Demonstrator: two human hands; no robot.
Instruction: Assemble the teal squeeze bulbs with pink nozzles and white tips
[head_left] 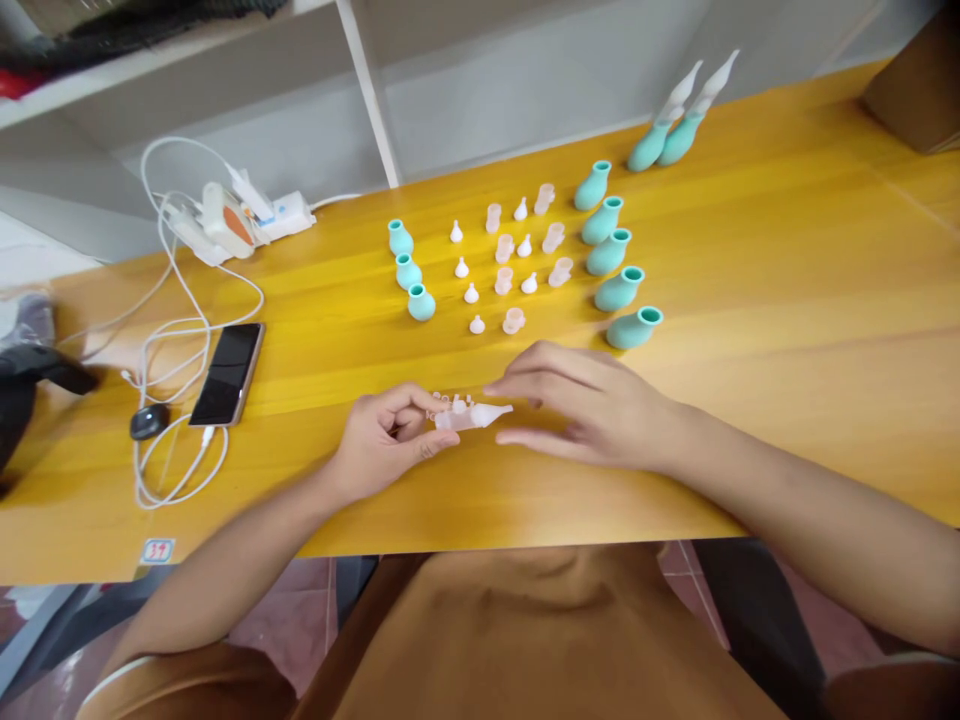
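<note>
The left hand (pixel 390 437) pinches the wide end of a clear plastic tube (pixel 471 416) between thumb and fingertips, just above the table (pixel 750 330). The right hand (pixel 592 405) lies open beside it, with forefinger and thumb either side of the narrow tip and not clearly closed on it. The tube looks light, thin-walled and a little slick, so the thicker wide end seems the safer hold. Just beyond the hands stand rows of white tips (pixel 470 293), clear caps (pixel 503 281) and teal bulbs (pixel 619 289). Well left of the left hand lie a phone (pixel 227 373) and cables (pixel 176 330).
</note>
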